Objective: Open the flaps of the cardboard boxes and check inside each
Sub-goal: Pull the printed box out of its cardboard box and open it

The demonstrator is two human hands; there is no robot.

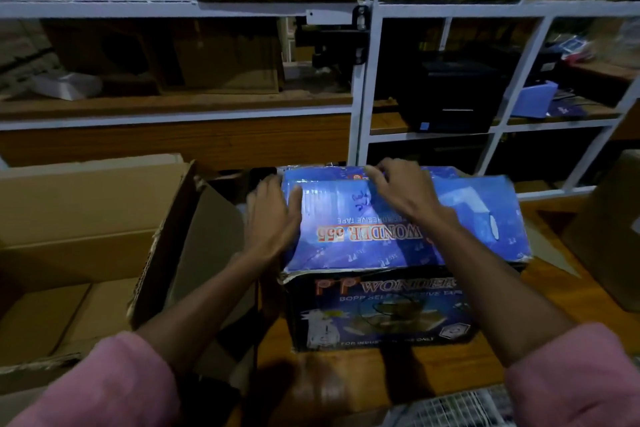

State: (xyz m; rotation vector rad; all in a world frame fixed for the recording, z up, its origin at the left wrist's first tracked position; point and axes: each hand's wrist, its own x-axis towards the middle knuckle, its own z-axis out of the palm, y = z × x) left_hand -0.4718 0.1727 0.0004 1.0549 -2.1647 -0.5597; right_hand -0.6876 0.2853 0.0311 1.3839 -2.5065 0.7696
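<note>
- A large brown box point(86, 236) is sitting at the far left with its flaps already standing open; its corrugated right flap point(162, 246) is leaning toward the middle, its torn edge showing, and only a narrow dark gap is separating it from the blue box.
- The left hand point(273, 222) is lying flat on the left end of the blue box's top flap, fingers straight and reaching over the left edge, thumb pressing on the glossy surface.
- The blue box point(381, 308) is standing on a wooden table point(346, 378) in the middle, printed cardboard with a shiny, slightly creased top flap point(398, 239) lying closed; its near left corner is looking frayed.
- The right hand point(403, 191) is resting near the far edge of the top, fingers curled at the seam there; whether it is pinching the flap's edge I cannot tell.
- Bare wood is showing in front of the box and to its right, up to another brown box point(613, 229) at the right border.
- White metal shelves point(360, 87) are rising close behind, holding more cardboard boxes and dark items.
- Pink sleeves point(114, 388) are covering both forearms near the bottom.
</note>
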